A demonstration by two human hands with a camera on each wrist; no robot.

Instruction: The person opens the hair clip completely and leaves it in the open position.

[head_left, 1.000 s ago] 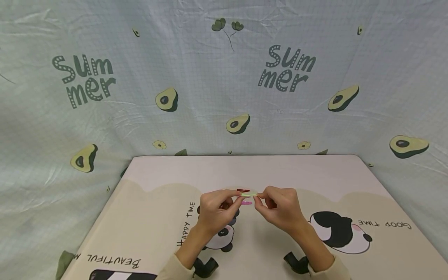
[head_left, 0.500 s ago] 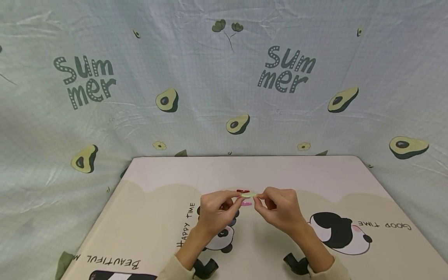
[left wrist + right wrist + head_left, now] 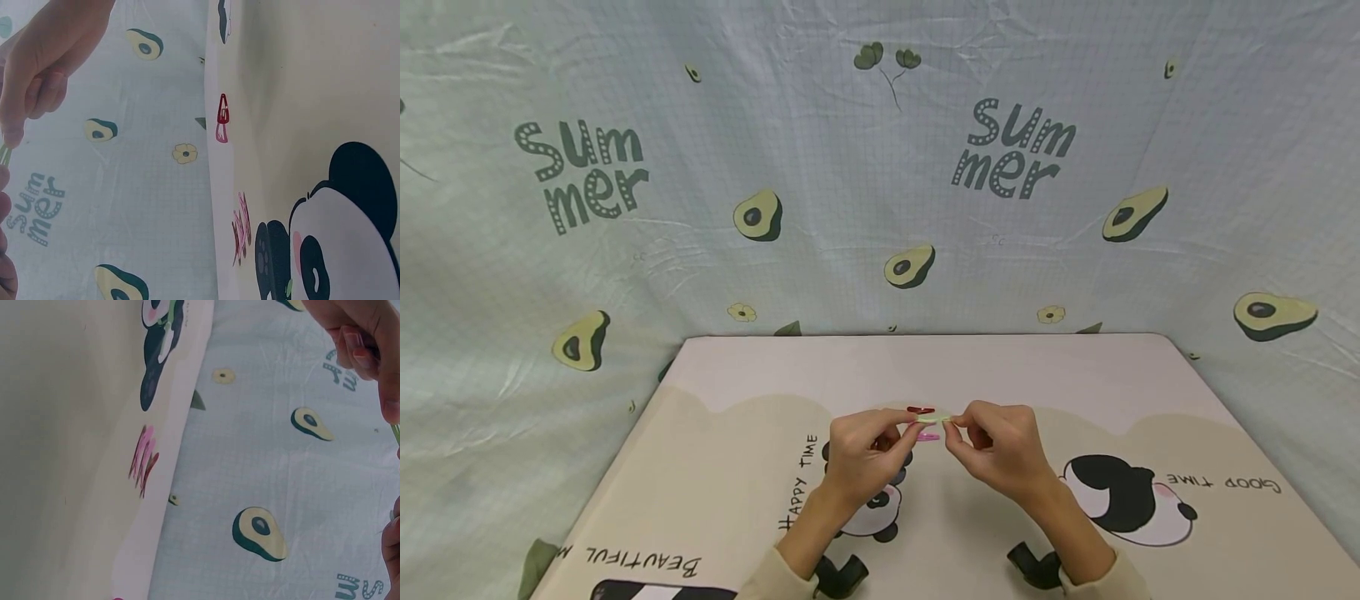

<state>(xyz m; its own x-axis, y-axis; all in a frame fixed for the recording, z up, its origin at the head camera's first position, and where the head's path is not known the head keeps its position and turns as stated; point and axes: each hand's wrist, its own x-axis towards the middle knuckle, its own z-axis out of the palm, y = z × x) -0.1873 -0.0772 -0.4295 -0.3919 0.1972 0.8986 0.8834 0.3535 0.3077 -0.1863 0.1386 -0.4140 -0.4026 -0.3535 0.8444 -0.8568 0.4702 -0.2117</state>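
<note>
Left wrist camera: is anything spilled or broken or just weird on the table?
Nothing looks spilled; breaks would be too small to see. One odd thing: a red clip and a pink clip lie end to end, apart from the jumbled bunch of clips, like strays.

one left hand (image 3: 867,454), one right hand (image 3: 1003,443), one pale-green hair clip (image 3: 934,419), one red hair clip (image 3: 223,112), one pink hair clip (image 3: 221,135), one clip cluster (image 3: 244,225), number unclear, two black wrist fittings (image 3: 844,577), one table (image 3: 1037,371)
</note>
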